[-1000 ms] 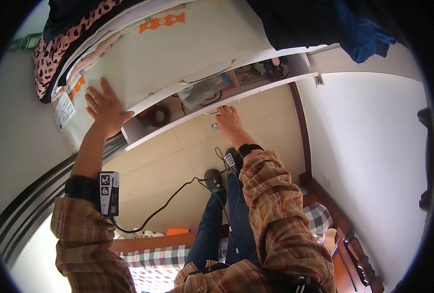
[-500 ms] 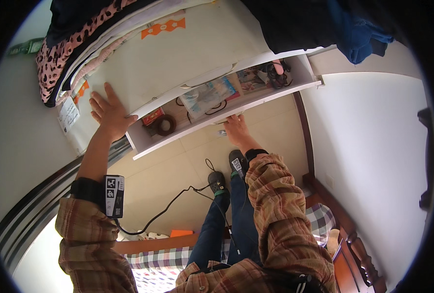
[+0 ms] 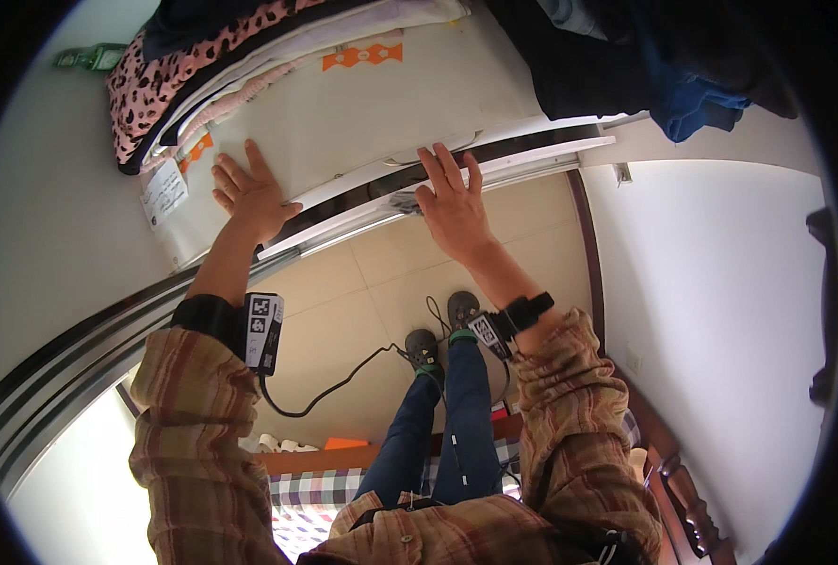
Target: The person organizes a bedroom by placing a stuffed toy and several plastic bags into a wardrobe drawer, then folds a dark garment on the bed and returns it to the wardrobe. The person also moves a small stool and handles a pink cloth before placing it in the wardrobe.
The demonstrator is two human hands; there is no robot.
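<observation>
I have the left hand [image 3: 257,202] wide, fingers fanned out on the pale cabinet [image 3: 292,132], thumb stretched toward the drawer gap; it grips nothing. My right hand [image 3: 455,209] is wide too, holding nothing, its fingers reaching across the front edge of the white drawer [image 3: 522,160]; I can't tell how firmly they touch. The drawer sits almost fully in, below the cabinet's curved handle [image 3: 428,158], with a narrow dark gap along its top. Spotted clothing [image 3: 136,99] and dark clothing [image 3: 551,71] lie above.
</observation>
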